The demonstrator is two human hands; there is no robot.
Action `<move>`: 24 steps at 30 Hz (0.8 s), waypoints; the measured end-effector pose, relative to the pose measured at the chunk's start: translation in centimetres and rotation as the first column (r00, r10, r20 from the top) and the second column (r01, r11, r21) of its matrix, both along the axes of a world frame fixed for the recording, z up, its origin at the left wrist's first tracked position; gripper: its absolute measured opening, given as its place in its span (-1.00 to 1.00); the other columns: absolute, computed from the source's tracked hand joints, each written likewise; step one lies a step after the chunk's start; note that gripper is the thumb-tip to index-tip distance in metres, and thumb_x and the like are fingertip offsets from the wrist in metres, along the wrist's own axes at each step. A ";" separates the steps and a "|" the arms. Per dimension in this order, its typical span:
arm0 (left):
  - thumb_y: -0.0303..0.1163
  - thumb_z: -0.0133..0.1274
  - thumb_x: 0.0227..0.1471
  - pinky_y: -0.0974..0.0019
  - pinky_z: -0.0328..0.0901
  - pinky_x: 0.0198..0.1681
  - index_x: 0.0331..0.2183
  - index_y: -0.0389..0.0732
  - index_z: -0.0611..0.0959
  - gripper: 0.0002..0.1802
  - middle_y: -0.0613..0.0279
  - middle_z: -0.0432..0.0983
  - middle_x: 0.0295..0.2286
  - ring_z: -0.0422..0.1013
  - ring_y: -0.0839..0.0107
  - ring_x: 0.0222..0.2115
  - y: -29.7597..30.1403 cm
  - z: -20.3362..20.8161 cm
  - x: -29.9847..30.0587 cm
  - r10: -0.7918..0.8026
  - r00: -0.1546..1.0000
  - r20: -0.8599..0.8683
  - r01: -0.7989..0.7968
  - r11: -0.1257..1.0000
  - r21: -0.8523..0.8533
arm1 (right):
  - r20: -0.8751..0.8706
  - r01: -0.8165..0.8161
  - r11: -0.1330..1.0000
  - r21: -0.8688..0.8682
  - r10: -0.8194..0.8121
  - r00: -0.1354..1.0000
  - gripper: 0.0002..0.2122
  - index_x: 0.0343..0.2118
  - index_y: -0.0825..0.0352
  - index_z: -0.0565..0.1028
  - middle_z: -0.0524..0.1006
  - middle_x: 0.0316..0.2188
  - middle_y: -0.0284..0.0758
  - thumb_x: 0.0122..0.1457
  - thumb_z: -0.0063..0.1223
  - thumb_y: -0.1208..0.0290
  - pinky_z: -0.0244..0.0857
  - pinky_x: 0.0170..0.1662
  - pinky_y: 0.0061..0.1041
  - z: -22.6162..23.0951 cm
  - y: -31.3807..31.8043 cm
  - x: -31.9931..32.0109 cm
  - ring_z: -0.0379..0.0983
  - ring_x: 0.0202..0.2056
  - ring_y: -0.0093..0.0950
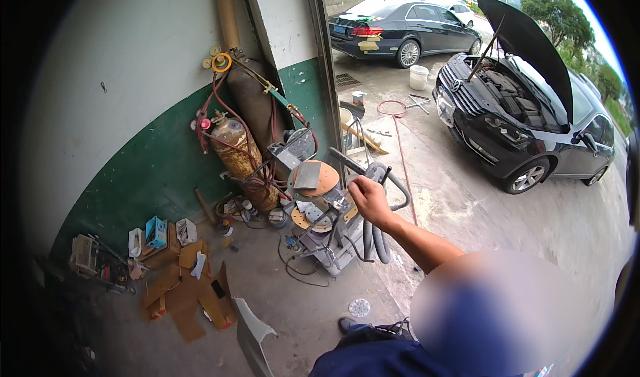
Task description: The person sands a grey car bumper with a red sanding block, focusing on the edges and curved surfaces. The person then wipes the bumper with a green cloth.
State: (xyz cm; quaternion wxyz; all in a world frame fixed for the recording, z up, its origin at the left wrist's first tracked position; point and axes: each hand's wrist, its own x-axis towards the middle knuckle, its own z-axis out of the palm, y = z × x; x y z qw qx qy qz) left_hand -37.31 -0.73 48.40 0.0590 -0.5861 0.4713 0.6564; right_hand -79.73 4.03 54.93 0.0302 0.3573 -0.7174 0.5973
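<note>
My right hand (371, 201) reaches out from the lower right with its fingers curled closed. It is over the right side of a grey wheeled sanding cart (331, 252); what the fingers hold, if anything, I cannot make out. Beside and below the hand hangs a thick grey ribbed hose (383, 245). On top of the cart, left of the hand, lies an orange sanding disc (327, 181), partly covered by a grey rectangular sheet (307, 175). More round discs (311, 212) lie on a lower level. My left hand is out of view.
A rusty gas cylinder (235, 144) and a taller dark one (252, 100) stand against the wall. Flattened cardboard (181, 307), a grey panel (250, 327) and a perforated disc (359, 308) lie on the floor. Outside are a dark car with its bonnet raised (527, 37) and a black sedan (427, 27).
</note>
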 end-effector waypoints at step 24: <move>0.33 -0.15 0.27 0.06 0.33 0.18 0.27 -0.20 0.42 -0.13 0.08 0.41 0.19 0.36 0.15 0.16 36.4 -2.2 23.0 -0.100 0.975 0.197 0.082 0.992 0.098 | 0.432 -0.251 0.757 0.603 -0.045 0.901 -0.72 -0.23 0.36 0.64 0.66 -0.31 -0.08 0.18 0.06 0.25 0.45 -0.13 -0.22 -12.8 56.2 15.7 0.61 -0.24 -0.12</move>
